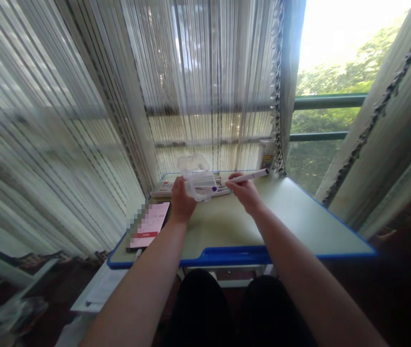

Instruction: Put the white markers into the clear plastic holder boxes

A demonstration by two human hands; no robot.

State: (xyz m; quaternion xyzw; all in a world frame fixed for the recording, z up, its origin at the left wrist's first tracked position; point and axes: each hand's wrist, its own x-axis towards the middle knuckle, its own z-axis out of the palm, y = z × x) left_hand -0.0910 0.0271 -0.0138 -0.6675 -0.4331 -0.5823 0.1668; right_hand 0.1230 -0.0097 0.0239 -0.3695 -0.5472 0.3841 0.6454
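Note:
My left hand (181, 198) is closed round a clear plastic case (197, 179) with its lid raised, held just above the desk. A purple-tipped pen (211, 189) shows inside the case. My right hand (244, 192) pinches a white marker (248, 177) that points up and to the right. The marker's near end lies close to the case's right side. Both hands hover over the far middle of the pale desk top (292, 217).
A phone (150, 225) with a lit pink screen lies at the desk's left. Flat packs of pens (165, 188) lie along the far edge, and a small box (267, 154) stands by the curtain. A blue groove (232, 253) runs along the near edge.

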